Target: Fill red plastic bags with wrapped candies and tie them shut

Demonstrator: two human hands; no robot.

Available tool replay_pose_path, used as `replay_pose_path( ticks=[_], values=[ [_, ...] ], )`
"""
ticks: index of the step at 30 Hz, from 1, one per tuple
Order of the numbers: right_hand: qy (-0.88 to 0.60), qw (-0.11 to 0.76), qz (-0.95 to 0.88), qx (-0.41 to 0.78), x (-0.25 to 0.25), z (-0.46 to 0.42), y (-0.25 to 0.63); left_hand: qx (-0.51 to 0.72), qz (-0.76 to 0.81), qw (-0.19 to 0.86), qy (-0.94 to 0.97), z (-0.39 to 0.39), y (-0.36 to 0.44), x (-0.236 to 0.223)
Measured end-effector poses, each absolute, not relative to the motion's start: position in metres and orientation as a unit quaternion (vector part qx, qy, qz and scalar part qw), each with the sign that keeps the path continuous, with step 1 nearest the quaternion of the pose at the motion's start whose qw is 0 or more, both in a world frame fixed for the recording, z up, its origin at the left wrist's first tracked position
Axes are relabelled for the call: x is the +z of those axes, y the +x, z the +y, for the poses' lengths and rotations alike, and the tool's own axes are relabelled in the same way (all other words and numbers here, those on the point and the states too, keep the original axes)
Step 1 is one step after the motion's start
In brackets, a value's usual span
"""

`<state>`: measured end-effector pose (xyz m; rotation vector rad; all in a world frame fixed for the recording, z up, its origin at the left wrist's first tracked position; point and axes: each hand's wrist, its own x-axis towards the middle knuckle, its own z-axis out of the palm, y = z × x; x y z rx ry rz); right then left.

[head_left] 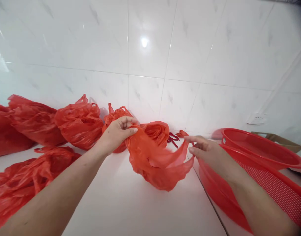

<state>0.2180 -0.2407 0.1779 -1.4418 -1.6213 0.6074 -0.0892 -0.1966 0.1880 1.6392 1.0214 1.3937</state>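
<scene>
A thin red plastic bag (162, 164) hangs stretched between my two hands, over the white table (130, 206). My left hand (119, 132) pinches its upper left edge between thumb and fingers. At the right end, my right hand (202, 147) pinches the bag's handles with the fingertips. The bag sags in the middle and looks slightly blurred. Just behind it, another red plastic bag (159, 131) sits bunched near the wall. Partly hidden behind my left hand stands a filled red bag (116, 113).
Several full red bags (78, 121) line the wall to the left. Crumpled red bags (39, 170) lie at the front left. Dark red ribbon (173, 139) lies by the wall. On the right are a red mesh basket (270, 183), a red basin (261, 144) and a cardboard box (280, 141).
</scene>
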Motion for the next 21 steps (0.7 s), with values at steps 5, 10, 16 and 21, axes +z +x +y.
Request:
replay_pose_path(
  ticks=[5,10,16,21],
  values=[
    [-0.511,0.555,-0.614,0.233,0.191,-0.225,0.215,0.564,0.452,0.232,0.65,-0.202,-0.097,0.204],
    [-0.518,0.577,-0.593,0.216,0.186,-0.215,0.215,0.558,0.475,0.223,0.643,-0.203,-0.112,0.206],
    [-0.537,0.59,-0.587,0.138,0.172,-0.222,0.213,0.602,0.408,0.329,0.602,-0.215,-0.13,0.198],
    [-0.559,0.537,-0.595,0.211,0.115,-0.228,0.207,0.599,0.473,0.282,0.581,-0.223,-0.157,0.147]
  ],
)
